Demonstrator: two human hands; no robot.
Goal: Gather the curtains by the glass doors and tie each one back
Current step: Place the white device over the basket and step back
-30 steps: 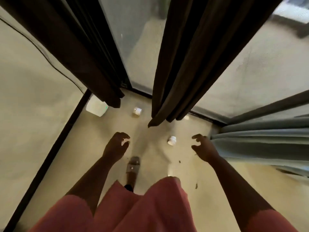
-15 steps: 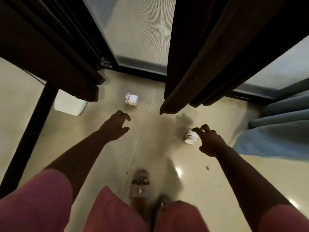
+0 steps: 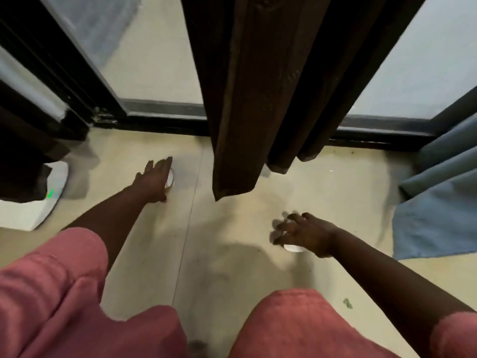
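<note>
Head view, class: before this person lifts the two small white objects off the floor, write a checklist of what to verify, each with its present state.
1. Left hand over the left white object: ok, fingers straight.
2. Right hand over the right white object: ok, fingers curled.
3. Firm grip on either: cannot tell.
4. Brown curtain gathered and tied: not ok, hangs loose.
5. Blue fabric off floor: not ok.
</note>
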